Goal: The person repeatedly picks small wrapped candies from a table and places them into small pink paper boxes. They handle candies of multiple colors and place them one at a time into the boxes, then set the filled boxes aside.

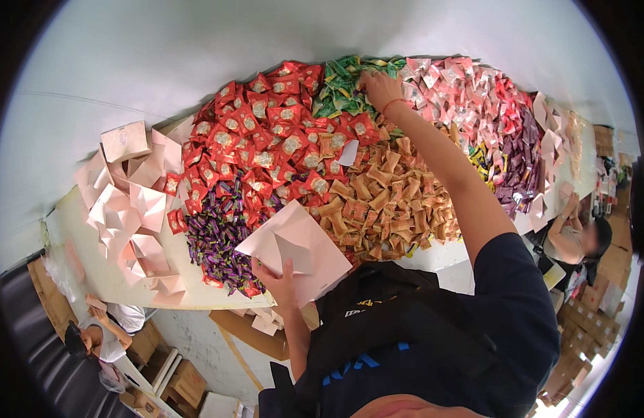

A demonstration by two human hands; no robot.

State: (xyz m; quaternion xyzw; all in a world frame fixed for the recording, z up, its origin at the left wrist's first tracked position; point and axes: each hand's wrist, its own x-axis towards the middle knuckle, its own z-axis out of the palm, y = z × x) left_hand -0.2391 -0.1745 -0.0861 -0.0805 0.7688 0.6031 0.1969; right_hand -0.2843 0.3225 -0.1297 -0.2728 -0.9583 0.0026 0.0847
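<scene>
My left hand (277,285) grips a pale pink folded paper box (301,248) by its near left side, close to my chest. The box is tilted, and its folded flaps leave a grey hollow in the middle. Across the table my right hand (380,90) reaches into a pile of green-wrapped sweets (343,86); its fingertips are partly hidden, so whether they hold one cannot be told. Red packets (280,128) heap up left of that hand, and pink-and-white wrapped sweets (442,89) lie to its right. Tan-wrapped sweets (390,198) spread below my right forearm.
Purple-wrapped sweets (217,230) lie left of the held box. Several pink boxes (126,209) cluster on the table's left. Dark maroon packets (518,157) lie at right. One person (100,334) works at lower left, another (570,240) at right. Cardboard cartons (588,318) are stacked behind.
</scene>
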